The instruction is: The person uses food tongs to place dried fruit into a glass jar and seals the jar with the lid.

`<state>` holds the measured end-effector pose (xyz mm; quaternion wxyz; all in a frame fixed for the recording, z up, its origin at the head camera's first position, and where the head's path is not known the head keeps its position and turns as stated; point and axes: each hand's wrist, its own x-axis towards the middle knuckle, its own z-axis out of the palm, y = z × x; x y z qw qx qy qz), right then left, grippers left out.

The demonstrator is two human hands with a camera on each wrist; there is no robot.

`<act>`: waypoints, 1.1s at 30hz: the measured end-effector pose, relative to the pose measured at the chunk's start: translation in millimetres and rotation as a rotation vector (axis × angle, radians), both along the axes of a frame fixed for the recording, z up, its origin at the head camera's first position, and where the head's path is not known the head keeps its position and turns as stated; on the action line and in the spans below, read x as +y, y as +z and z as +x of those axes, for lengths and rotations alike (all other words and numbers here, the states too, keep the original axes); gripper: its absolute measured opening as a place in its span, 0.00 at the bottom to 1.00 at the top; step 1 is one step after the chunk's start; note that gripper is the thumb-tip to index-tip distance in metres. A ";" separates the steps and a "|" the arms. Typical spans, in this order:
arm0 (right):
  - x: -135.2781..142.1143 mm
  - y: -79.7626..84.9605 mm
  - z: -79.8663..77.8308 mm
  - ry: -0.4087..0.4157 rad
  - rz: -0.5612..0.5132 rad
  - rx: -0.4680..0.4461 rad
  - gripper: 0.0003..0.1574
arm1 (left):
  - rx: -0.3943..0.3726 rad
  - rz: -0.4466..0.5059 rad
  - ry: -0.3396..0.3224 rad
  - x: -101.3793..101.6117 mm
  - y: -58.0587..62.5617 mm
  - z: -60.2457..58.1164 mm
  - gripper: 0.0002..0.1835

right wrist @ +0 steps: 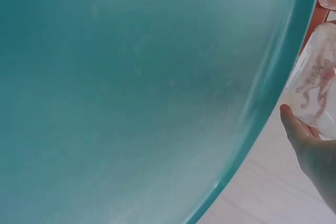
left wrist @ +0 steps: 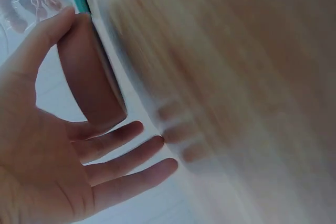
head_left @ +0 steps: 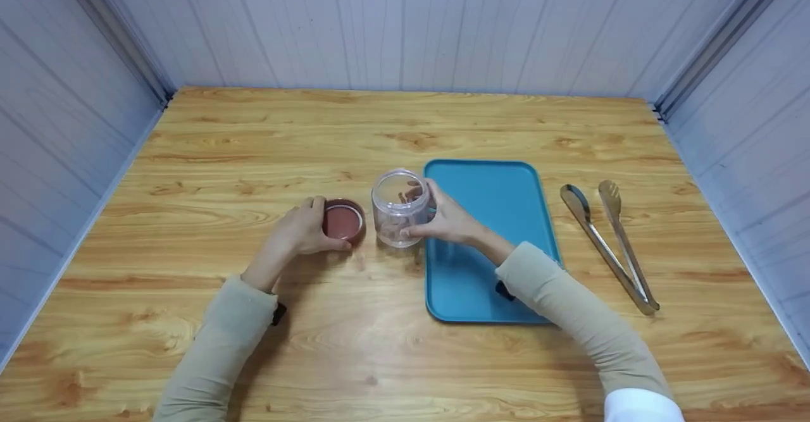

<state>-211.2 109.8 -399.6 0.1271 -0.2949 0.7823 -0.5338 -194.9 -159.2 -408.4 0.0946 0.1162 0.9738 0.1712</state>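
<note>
A round brown-red lid (head_left: 343, 223) lies with its inside facing up on the table, left of the jar. My left hand (head_left: 304, 229) pinches its rim between thumb and index finger; in the left wrist view the other fingers (left wrist: 131, 182) stretch out beside it. A clear jar (head_left: 395, 223), its mouth uncovered, stands upright by the tray's left edge. My right hand (head_left: 446, 216) grips the jar from the right, thumb on the near side and fingers round the far side. Some small brownish pieces (right wrist: 317, 80) show through the jar wall in the right wrist view.
A blue rectangular tray (head_left: 487, 289) lies under the right forearm. To its right, metal tongs (head_left: 617, 254) rest spread on the wooden table (head_left: 285, 137). Pale panelled walls (head_left: 405, 30) enclose the table at the back and both sides.
</note>
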 end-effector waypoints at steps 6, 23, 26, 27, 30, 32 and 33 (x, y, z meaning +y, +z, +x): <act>3.3 16.0 7.1 -0.030 -0.032 -0.008 0.48 | -0.015 0.159 0.000 -5.4 1.7 -0.3 0.47; 20.7 20.0 12.5 -0.062 -0.094 0.005 0.47 | 0.031 0.662 0.036 -4.9 11.4 8.9 0.46; 23.6 21.8 15.5 -0.057 -0.096 0.008 0.47 | -0.042 0.844 0.032 -2.9 14.2 11.1 0.42; 24.7 22.5 16.7 -0.055 -0.096 0.011 0.46 | -0.066 0.909 0.030 -2.2 15.1 11.8 0.41; 26.8 25.0 20.4 -0.049 -0.097 0.026 0.46 | -0.113 1.066 0.012 -0.6 17.6 14.7 0.37; 28.6 25.9 22.7 -0.049 -0.096 0.033 0.46 | -0.137 1.163 -0.018 0.3 18.3 16.9 0.36; 29.3 26.3 23.7 -0.049 -0.096 0.035 0.47 | -0.146 1.205 -0.037 0.7 18.3 17.9 0.37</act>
